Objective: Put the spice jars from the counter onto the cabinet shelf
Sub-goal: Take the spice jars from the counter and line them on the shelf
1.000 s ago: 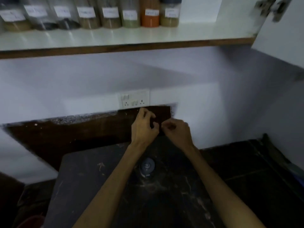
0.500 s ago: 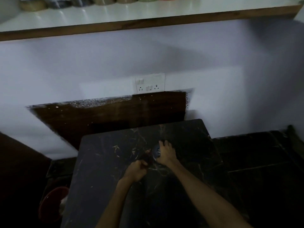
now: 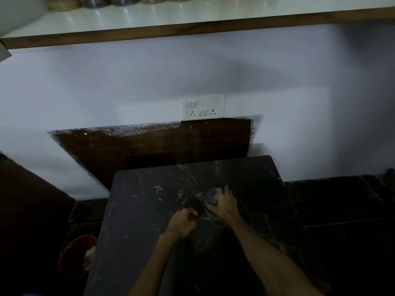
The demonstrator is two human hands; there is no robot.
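I see a dark marble-patterned counter (image 3: 149, 221) with pale veins running across it, its far edge set near the white wall. One jar with a blue lid (image 3: 212, 196) stands on it toward the far right part of the top. Above, a white cabinet shelf (image 3: 192, 16) with a brown wooden front edge carries a row of jars (image 3: 128, 0) along its back; only their bottoms show.

Right hand (image 3: 224, 205) curls its grip downward (thumb nearest), left hand (image 3: 184, 223) fisted just beside.
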